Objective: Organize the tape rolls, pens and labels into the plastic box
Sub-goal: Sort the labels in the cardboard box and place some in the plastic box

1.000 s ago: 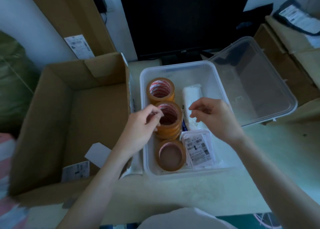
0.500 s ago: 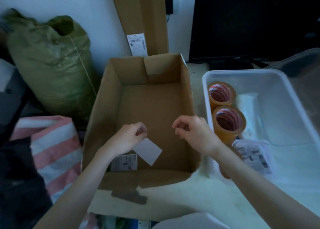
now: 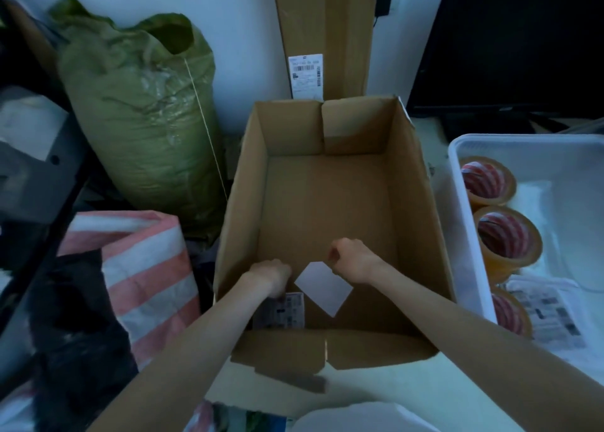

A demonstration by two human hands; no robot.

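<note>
White card (image 3: 323,287) lay on the floor of the carton (image 3: 327,203), turned like a diamond, its long axis running from ten o'clock to four o'clock. It sat between my two hands, so either could take it. My left hand (image 3: 271,276) was at its nine o'clock, knuckles up and fingers curled under, over the printed label (image 3: 287,310) at the near wall; I could not tell whether it pinched anything. My right hand (image 3: 351,260) was at the card's one o'clock, fingers curled loosely, holding nothing I could see, and looked slightly nearer. The box (image 3: 470,235) stood at three o'clock beyond the carton wall, tape rolls (image 3: 506,235) and labels (image 3: 549,314) already inside. I judged the card would go that way next.
</note>
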